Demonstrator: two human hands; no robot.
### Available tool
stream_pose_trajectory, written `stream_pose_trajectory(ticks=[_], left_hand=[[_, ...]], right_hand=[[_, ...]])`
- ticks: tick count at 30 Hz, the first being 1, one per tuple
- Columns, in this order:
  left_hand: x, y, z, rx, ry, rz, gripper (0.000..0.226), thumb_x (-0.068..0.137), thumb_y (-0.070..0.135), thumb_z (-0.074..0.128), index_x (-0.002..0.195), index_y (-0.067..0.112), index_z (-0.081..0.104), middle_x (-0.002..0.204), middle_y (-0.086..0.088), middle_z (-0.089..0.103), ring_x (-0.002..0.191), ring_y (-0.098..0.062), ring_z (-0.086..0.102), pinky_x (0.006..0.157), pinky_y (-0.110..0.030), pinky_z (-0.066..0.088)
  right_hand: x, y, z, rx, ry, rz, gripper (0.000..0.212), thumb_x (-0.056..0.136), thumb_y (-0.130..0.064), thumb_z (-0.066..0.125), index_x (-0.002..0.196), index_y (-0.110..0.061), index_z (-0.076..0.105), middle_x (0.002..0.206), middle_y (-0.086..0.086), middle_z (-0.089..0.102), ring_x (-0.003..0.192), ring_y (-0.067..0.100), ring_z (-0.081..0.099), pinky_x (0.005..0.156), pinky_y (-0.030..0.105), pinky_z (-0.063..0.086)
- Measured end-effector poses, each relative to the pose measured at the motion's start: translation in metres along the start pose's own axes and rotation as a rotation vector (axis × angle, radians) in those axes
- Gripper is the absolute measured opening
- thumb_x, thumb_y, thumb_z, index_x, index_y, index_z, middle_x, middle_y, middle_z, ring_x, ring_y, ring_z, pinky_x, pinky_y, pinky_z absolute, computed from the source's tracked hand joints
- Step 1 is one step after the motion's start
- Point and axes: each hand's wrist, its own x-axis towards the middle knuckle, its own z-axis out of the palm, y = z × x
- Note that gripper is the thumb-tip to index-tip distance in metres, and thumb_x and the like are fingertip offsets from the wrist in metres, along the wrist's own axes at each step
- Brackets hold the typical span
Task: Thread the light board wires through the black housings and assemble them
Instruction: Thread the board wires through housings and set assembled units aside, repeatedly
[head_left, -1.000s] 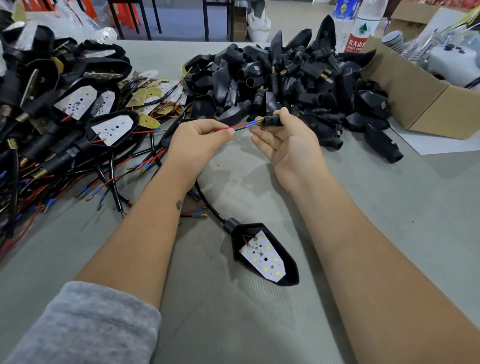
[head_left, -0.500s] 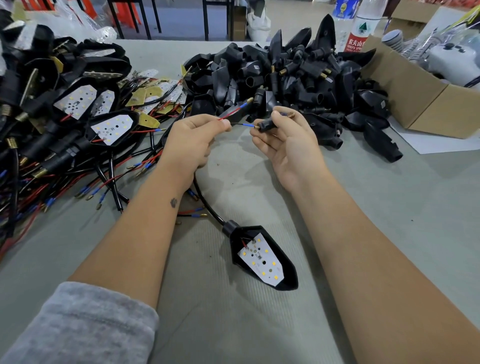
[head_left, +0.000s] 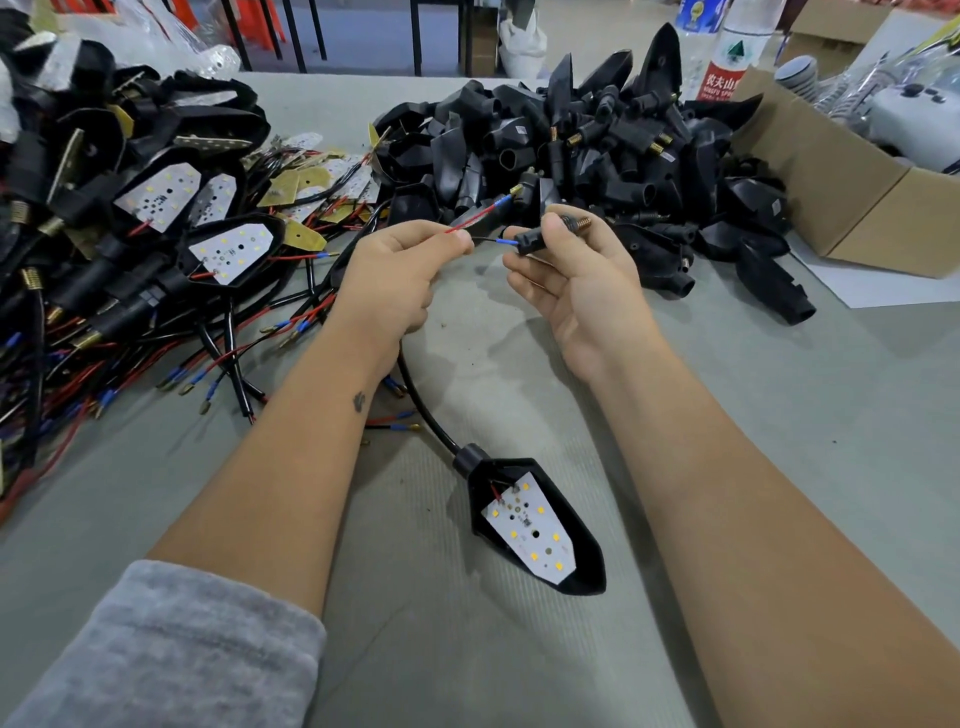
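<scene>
A black pointed housing (head_left: 587, 564) with a white light board (head_left: 530, 530) inside lies on the grey table near me. Its black cable (head_left: 415, 400) curves up to my left hand (head_left: 400, 275). That hand pinches the red wire (head_left: 470, 221) and the black wire, both with blue-sleeved tips. My right hand (head_left: 576, 291) holds a small black stem piece (head_left: 532, 241) with a brass threaded end between thumb and fingers. The black wire's blue tip sits right at the stem's opening. The red wire's tip points up and away to the right.
A heap of empty black housings (head_left: 597, 150) lies behind my hands. Assembled lights with wires (head_left: 156, 249) are piled at the left. A cardboard box (head_left: 852, 192) stands at the right, a water bottle (head_left: 727, 62) behind the heap. Loose light boards (head_left: 322, 187) lie between the piles.
The two wire tips have separated: the red one now points up, the black one meets the stem. My right hand turned the stem so its brass end shows.
</scene>
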Motion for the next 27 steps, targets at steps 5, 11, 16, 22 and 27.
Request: stream_pose_trajectory(ticks=[5, 11, 16, 22, 27], left_hand=[[-0.002, -0.003, 0.008, 0.055, -0.019, 0.066, 0.018, 0.091, 0.021, 0.067, 0.073, 0.025, 0.071, 0.042, 0.016, 0.039, 0.036, -0.001, 0.030, 0.036, -0.013, 0.024], [-0.004, -0.001, 0.015, -0.008, -0.043, 0.008, 0.024, 0.096, 0.023, 0.057, 0.074, 0.021, 0.066, 0.045, 0.012, 0.034, 0.038, -0.006, 0.024, 0.037, -0.016, 0.019], [-0.002, 0.000, 0.016, -0.043, -0.044, -0.071, 0.014, 0.101, 0.026, 0.047, 0.097, 0.017, 0.057, 0.049, 0.007, 0.041, 0.040, -0.006, 0.026, 0.036, -0.017, 0.019], [-0.003, -0.002, 0.016, -0.050, -0.115, -0.007, 0.017, 0.101, 0.027, 0.051, 0.089, 0.020, 0.061, 0.053, 0.008, 0.046, 0.041, -0.004, 0.028, 0.036, -0.016, 0.022], [-0.003, -0.004, 0.015, -0.077, -0.077, -0.001, 0.019, 0.104, 0.023, 0.046, 0.089, 0.016, 0.057, 0.053, 0.006, 0.051, 0.041, -0.006, 0.029, 0.038, -0.017, 0.022]], right_hand=[[-0.002, 0.002, 0.003, -0.081, -0.026, -0.009, 0.002, 0.098, -0.014, 0.056, 0.100, -0.015, 0.056, 0.087, 0.003, 0.073, 0.071, 0.015, 0.067, 0.074, 0.029, 0.055], [-0.005, 0.006, 0.008, -0.225, -0.022, -0.054, 0.005, 0.095, -0.010, 0.061, 0.098, -0.014, 0.060, 0.079, -0.005, 0.071, 0.071, 0.010, 0.065, 0.078, 0.030, 0.052], [-0.006, 0.007, 0.006, -0.304, -0.044, -0.060, 0.012, 0.088, -0.004, 0.068, 0.094, -0.015, 0.066, 0.073, -0.004, 0.062, 0.062, 0.009, 0.049, 0.066, 0.025, 0.044], [-0.004, 0.005, 0.007, -0.274, -0.024, -0.052, 0.009, 0.091, -0.013, 0.067, 0.100, -0.012, 0.064, 0.077, 0.000, 0.065, 0.057, 0.010, 0.052, 0.060, 0.023, 0.043], [-0.004, 0.001, 0.005, -0.152, -0.030, -0.015, 0.031, 0.106, -0.025, 0.037, 0.105, -0.013, 0.066, 0.081, 0.004, 0.065, 0.061, 0.014, 0.057, 0.060, 0.022, 0.049]])
